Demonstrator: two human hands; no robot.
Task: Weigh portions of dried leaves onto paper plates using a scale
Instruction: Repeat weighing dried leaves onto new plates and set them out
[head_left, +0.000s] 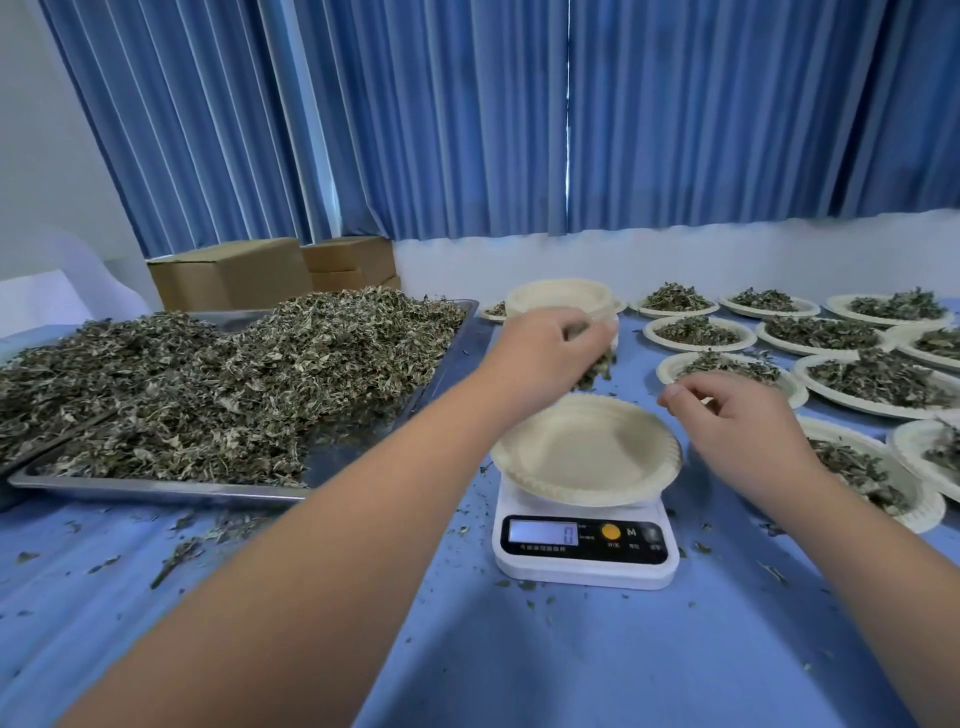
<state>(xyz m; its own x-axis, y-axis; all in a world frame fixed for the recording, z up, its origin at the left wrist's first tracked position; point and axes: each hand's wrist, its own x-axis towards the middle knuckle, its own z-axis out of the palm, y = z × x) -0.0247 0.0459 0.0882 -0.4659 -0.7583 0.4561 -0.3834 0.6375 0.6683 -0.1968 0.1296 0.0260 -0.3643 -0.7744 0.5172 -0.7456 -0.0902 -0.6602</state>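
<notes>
An empty paper plate (587, 457) sits on a white digital scale (584, 551) whose display reads 0. My left hand (545, 348) hovers above the plate's far edge and grips a clump of dried leaves (597, 369) that hangs below its fingers. My right hand (737, 415) is at the plate's right rim with fingers loosely curled, holding nothing that I can see. A large metal tray (156, 491) heaped with dried leaves (234, 374) lies to the left.
A stack of empty paper plates (558, 299) stands behind my left hand. Several filled plates (878, 379) cover the table's right side. Cardboard boxes (234, 275) sit at the back left. Leaf crumbs are scattered on the blue tablecloth (571, 665).
</notes>
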